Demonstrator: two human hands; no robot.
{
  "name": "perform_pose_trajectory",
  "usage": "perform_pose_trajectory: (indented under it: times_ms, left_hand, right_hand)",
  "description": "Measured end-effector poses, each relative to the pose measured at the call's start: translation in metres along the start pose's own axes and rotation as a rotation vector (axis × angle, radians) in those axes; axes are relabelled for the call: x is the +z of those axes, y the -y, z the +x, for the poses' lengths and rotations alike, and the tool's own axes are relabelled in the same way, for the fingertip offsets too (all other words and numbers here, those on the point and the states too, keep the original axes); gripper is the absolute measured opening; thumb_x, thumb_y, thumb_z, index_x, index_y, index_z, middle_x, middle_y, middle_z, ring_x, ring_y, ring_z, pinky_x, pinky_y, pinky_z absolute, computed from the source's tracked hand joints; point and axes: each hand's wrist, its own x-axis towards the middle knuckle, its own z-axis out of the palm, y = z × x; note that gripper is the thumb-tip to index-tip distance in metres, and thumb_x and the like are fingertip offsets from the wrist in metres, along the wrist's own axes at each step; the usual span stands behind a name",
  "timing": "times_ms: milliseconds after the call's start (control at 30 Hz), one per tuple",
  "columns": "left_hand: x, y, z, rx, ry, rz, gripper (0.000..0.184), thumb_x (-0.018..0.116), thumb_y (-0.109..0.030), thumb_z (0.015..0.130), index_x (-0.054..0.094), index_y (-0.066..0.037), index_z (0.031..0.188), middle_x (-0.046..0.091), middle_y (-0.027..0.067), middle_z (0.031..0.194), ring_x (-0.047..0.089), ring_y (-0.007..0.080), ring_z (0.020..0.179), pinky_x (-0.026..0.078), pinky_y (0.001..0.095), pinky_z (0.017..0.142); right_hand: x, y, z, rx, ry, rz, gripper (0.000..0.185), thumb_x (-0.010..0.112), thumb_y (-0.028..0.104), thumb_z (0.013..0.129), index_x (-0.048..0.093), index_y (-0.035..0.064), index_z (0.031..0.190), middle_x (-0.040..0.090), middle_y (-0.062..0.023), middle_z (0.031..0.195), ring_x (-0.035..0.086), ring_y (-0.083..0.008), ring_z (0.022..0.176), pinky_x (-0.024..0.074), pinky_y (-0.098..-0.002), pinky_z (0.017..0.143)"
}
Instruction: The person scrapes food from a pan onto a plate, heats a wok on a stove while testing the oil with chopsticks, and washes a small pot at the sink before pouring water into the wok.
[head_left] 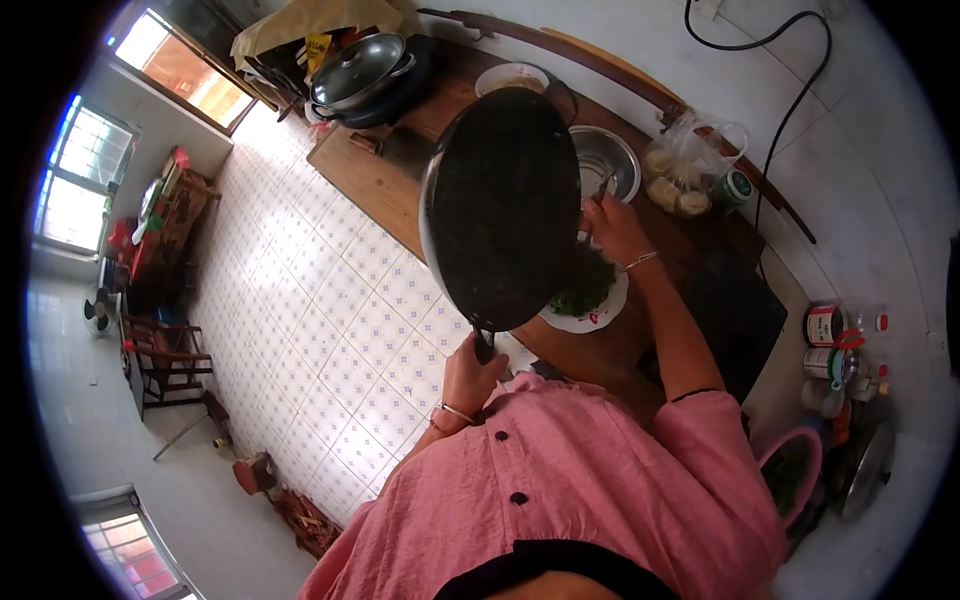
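A: Biggest first: what is everything over?

B: A long brown wooden table [375,195]. Above its near edge is the broad, round black frying pan [505,210], steeply tilted, partly covering our view of the plate.

A: How would that pan handle?

B: I'd judge it stiff and fairly heavy, its weight sitting far out from the grip, so it would want to twist the wrist. The face may be slick with oil (I can't see any, mind you), and the rim could be hot. The short black handle [484,347] is the place to hold, close up to the pan, thumb braced along it.

A: And beneath?

B: A white round plate [590,326] of chopped dark-green leaves [582,290]; the leaves look soft and light, the plate probably breakable. Beyond it stands a shiny round steel bowl [622,165], thin and likely light, best taken by its rim.

A: The hands?

B: The left hand [470,375] is wrapped firmly around the handle. The right hand [612,228], beside the bowl, has its fingers curled closed on a slim metal utensil [604,186].

A: What kind?

B: Too small to tell. Rigid and light, I'd guess, and best pinched along its shaft.
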Motion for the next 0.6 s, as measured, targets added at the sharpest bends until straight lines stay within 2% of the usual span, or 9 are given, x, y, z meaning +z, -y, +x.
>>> perform_pose_trajectory:
  times_ms: [100, 267, 367, 500, 600]
  left_hand:
    - [0.0, -0.001, 0.002, -0.029, -0.001, -0.042, 0.035, 0.065, -0.023, 0.07, 0.056, 0.005, 0.088, 0.063, 0.0204, 0.073, 0.063, 0.033, 0.069, 0.047, 0.0382, 0.061]
    - [0.001, 0.004, 0.005, -0.058, -0.028, -0.028, 0.035, 0.065, -0.023, 0.069, 0.056, 0.006, 0.086, 0.062, 0.0216, 0.073, 0.063, 0.0337, 0.07, 0.047, 0.0378, 0.062]
    - [0.0, 0.005, 0.003, -0.058, -0.026, -0.056, 0.035, 0.065, -0.023, 0.069, 0.056, 0.006, 0.086, 0.062, 0.022, 0.074, 0.062, 0.0341, 0.071, 0.047, 0.0381, 0.063]
    - [0.001, 0.009, 0.002, -0.035, -0.042, -0.041, 0.035, 0.065, -0.023, 0.069, 0.056, 0.006, 0.086, 0.062, 0.0219, 0.073, 0.062, 0.0343, 0.071, 0.047, 0.0382, 0.062]
    - [0.002, 0.007, 0.0, -0.041, -0.03, -0.049, 0.034, 0.065, -0.023, 0.069, 0.056, 0.006, 0.086, 0.062, 0.0213, 0.073, 0.063, 0.0331, 0.07, 0.047, 0.0378, 0.062]
  right_hand:
    - [-0.008, -0.006, -0.01, -0.046, -0.042, -0.01, 0.03, 0.045, 0.027, 0.092, 0.05, -0.0014, 0.083, 0.06, -0.0123, 0.065, 0.06, -0.0254, 0.058, 0.0456, -0.0345, 0.057]
    - [-0.009, -0.023, -0.026, 0.074, -0.084, 0.054, 0.026, 0.046, 0.025, 0.092, 0.051, 0.0, 0.087, 0.058, -0.0095, 0.062, 0.058, -0.0194, 0.053, 0.0452, -0.0319, 0.053]
    - [-0.02, -0.011, -0.024, -0.022, -0.099, 0.064, 0.025, 0.047, 0.025, 0.092, 0.051, 0.0006, 0.088, 0.058, -0.008, 0.063, 0.057, -0.0169, 0.052, 0.0452, -0.0302, 0.051]
    - [-0.02, 0.026, -0.017, -0.025, -0.098, 0.14, 0.025, 0.047, 0.026, 0.092, 0.052, 0.0008, 0.088, 0.06, -0.0068, 0.065, 0.056, -0.0143, 0.052, 0.0449, -0.028, 0.051]
    - [-0.004, 0.064, -0.006, -0.027, -0.011, 0.235, 0.025, 0.047, 0.025, 0.092, 0.052, 0.0008, 0.088, 0.06, -0.0064, 0.067, 0.056, -0.0127, 0.052, 0.0446, -0.0266, 0.05]
